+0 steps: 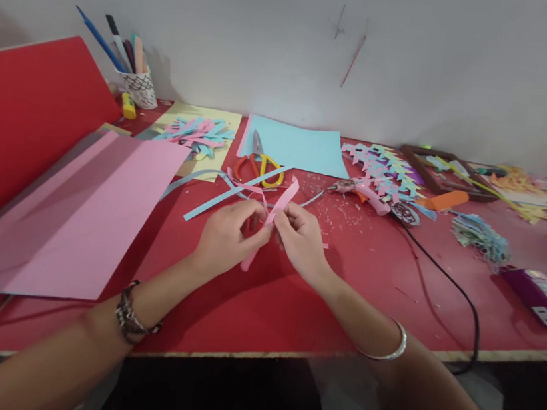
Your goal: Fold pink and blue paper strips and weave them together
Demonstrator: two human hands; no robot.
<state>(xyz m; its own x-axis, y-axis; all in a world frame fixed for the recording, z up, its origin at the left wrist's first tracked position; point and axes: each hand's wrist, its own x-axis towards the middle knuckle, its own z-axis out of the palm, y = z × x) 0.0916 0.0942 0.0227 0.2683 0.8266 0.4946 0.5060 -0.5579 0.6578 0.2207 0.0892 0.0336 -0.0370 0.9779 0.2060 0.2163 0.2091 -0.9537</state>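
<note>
Craft workspace, red table, paper strips, scissors, glue gun

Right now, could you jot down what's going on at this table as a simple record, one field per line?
Left hand: pinches a pink strip
Right hand: pinches the same strip
Beyond the hands: blue strip, scissors, blue sheet
To the left: pink sheet, pen cup
To the right: glue gun
Table: red
</note>
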